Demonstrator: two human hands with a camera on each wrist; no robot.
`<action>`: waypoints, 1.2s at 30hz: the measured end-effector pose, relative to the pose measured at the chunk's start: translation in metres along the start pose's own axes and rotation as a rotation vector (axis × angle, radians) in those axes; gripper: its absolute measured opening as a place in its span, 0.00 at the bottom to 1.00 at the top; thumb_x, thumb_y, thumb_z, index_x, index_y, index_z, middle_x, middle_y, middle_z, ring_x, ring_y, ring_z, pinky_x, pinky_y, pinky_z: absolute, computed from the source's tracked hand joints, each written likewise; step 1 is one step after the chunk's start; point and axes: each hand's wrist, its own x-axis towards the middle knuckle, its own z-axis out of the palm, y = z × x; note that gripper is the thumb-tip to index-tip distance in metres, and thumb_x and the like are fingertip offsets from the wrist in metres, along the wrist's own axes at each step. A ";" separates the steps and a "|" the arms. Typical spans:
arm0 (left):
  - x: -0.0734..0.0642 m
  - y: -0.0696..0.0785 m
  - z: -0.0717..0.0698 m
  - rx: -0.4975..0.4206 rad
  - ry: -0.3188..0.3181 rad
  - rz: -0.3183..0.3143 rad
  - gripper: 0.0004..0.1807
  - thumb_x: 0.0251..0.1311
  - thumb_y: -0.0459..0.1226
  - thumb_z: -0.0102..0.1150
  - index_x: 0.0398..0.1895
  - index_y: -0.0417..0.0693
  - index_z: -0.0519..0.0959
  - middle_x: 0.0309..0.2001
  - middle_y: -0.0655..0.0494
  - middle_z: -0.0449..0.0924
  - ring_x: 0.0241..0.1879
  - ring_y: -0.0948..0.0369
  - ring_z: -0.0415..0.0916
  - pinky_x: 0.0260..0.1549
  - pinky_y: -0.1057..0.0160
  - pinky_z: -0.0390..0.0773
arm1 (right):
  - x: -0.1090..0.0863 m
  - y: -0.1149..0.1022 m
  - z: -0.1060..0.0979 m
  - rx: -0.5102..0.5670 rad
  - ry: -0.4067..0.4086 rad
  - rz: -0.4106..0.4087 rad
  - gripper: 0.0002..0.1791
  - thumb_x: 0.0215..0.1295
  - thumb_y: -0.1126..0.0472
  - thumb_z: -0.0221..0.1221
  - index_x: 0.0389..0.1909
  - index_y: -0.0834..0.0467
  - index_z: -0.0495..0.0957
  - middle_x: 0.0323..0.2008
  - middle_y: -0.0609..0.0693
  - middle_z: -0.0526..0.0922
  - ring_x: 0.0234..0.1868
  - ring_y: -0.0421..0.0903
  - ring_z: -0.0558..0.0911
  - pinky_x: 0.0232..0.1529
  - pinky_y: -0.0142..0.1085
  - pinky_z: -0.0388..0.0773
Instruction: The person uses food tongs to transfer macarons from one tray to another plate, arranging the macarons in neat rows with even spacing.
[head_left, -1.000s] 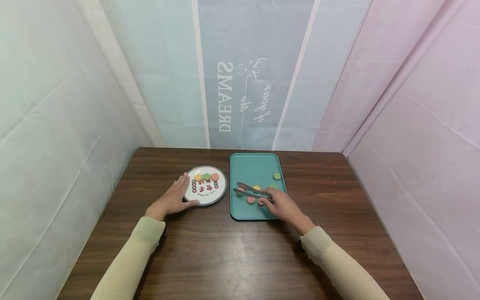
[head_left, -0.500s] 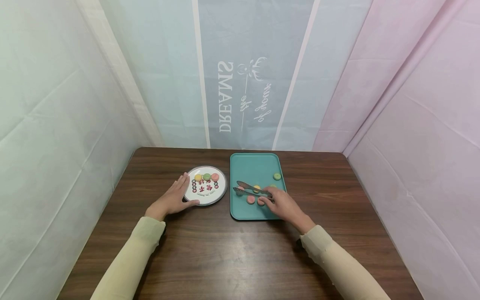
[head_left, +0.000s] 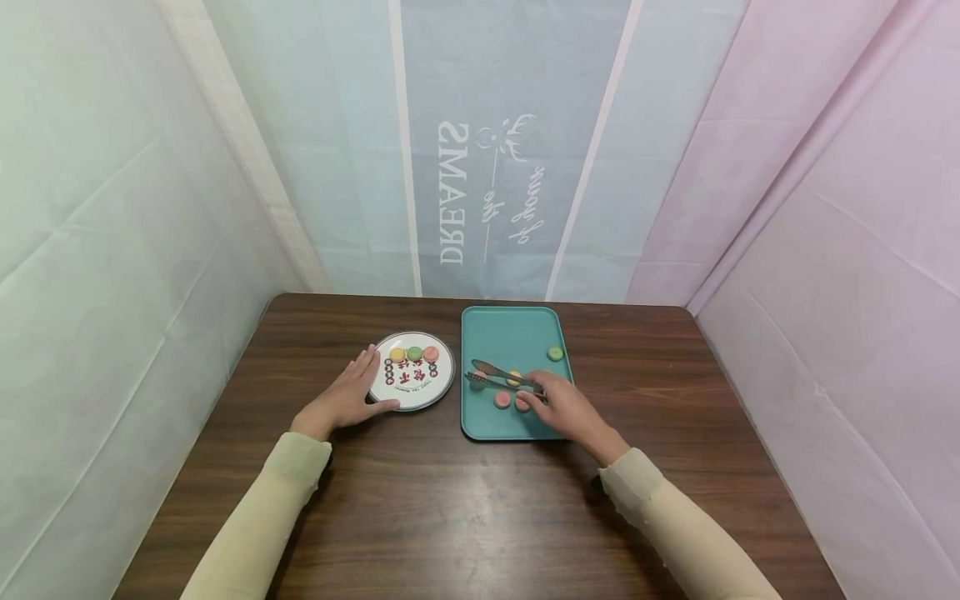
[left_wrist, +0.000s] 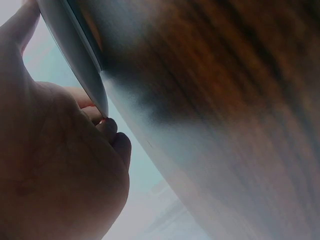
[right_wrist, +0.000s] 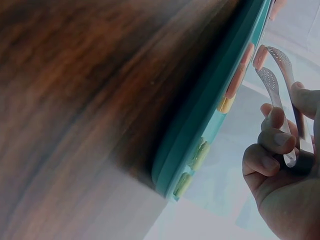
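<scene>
My left hand [head_left: 347, 398] rests at the left rim of a round white plate [head_left: 386, 402] with red and black writing. Its fingers lie straight along the edge, thumb on the near rim. On the plate sit a yellow macaron [head_left: 397, 355], a green macaron [head_left: 415, 354] and a pink macaron [head_left: 431, 354]. My right hand [head_left: 572, 410] holds metal tongs [head_left: 498, 372] over the teal tray [head_left: 510, 329]. The perforated tips are at a pink macaron [right_wrist: 260, 56]; whether they pinch it I cannot tell.
Also on the tray are a yellow macaron [head_left: 513, 378], a pink macaron [head_left: 502, 400], another pink one partly behind my right fingers, and a green macaron [head_left: 554, 353]. The right wrist view shows a second green macaron [right_wrist: 200, 154]. All stands on a brown wooden table [head_left: 450, 517] between cloth walls.
The tong tips have shifted very slightly away from me over the tray. My left hand and the plate stay where they were.
</scene>
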 end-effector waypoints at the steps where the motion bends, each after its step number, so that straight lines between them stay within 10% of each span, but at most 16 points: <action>1: 0.000 0.000 0.000 0.000 0.000 -0.001 0.66 0.70 0.67 0.61 0.86 0.30 0.38 0.87 0.35 0.32 0.86 0.40 0.34 0.83 0.39 0.42 | 0.000 -0.001 0.000 0.004 0.001 -0.001 0.22 0.79 0.50 0.64 0.63 0.60 0.82 0.50 0.54 0.87 0.44 0.46 0.85 0.45 0.48 0.85; 36: -0.002 0.004 -0.003 -0.008 -0.007 0.000 0.65 0.71 0.65 0.61 0.86 0.30 0.38 0.87 0.35 0.31 0.86 0.40 0.34 0.83 0.39 0.42 | 0.019 -0.008 0.002 0.052 -0.061 -0.087 0.22 0.83 0.49 0.59 0.64 0.60 0.81 0.30 0.40 0.81 0.27 0.37 0.78 0.34 0.41 0.78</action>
